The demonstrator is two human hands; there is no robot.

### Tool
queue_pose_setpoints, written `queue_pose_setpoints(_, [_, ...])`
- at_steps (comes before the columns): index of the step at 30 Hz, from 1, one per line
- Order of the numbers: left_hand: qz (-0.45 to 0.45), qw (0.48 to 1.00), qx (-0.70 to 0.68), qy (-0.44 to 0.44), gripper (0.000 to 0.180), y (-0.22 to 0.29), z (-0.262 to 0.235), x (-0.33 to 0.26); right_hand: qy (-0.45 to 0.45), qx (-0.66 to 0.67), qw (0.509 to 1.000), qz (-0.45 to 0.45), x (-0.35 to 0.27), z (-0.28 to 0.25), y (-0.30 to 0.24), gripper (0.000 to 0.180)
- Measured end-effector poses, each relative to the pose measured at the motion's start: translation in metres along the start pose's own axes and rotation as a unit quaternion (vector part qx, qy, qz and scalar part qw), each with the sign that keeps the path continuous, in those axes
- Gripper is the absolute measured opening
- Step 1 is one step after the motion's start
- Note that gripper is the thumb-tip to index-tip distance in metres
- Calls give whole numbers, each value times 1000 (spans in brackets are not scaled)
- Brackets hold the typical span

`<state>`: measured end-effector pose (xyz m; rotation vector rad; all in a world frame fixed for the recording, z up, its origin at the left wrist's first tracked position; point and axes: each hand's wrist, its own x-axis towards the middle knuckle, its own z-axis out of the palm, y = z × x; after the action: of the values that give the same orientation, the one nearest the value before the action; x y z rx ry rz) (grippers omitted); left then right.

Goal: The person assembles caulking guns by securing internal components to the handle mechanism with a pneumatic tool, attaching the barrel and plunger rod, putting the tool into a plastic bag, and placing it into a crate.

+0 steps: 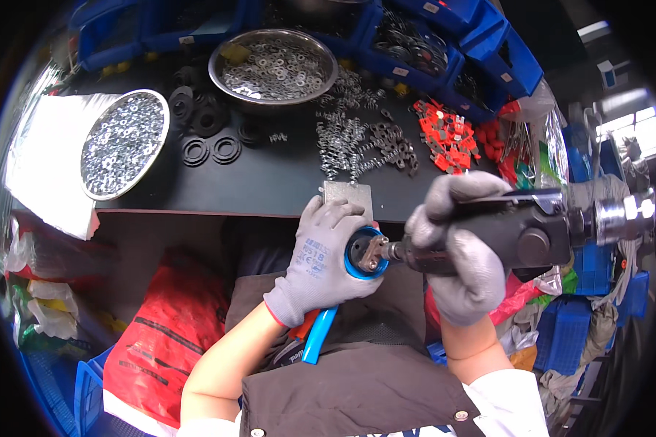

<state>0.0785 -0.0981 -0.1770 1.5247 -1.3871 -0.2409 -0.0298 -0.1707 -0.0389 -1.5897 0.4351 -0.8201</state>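
My left hand (321,266), in a grey glove, is closed around a blue-handled tool part (319,336) with a round blue head. Inside that head sits a metal bracket (372,252) with screws on a dark core. My right hand (470,273), gloved too, grips a black power screwdriver (514,237) lying sideways. Its tip meets the bracket or one of its screws; which one I cannot tell. Just beyond my left fingertips, a grey metal block (348,195) is at the table edge. An orange-red piece (304,325) shows beside the blue handle below my left hand.
On the black table (270,175) stand a steel bowl of washers (273,97) and a round tray of small nuts (89,154). Black rings (226,150), springs (339,146) and red-orange parts (448,138) lie loose. Blue bins (408,71) line the back. A red bag (171,328) is at left.
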Motion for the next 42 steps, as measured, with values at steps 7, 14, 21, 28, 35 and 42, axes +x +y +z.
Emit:
queue_pose_setpoints(7, [-1, 1000, 2, 24, 59, 1, 3, -2, -1, 27, 994, 106, -3, 3, -7, 47])
queue_pose_setpoints(14, [-9, 1000, -15, 14, 57, 2, 1, -2, -49, 53, 997, 9, -1, -3, 1, 42])
queue_pose_setpoints(21, [-5, 1000, -4, 4, 60, 5, 0, -3, -43, 69, 997, 3, -6, -9, 10, 39])
queue_pose_setpoints(28, [2, 1000, 8, -15, 62, 6, -3, -2, 11, 52, 999, -2, 5, -1, 8, 32])
queue_pose_setpoints(35, [-8, 1000, 6, -9, 61, 4, -2, -2, -62, 117, 991, 1, -2, -14, 14, 34])
queue_pose_setpoints(42, [-4, 1000, -5, -23, 62, 5, -2, 0, -44, 68, 997, -2, -1, -13, 16, 37])
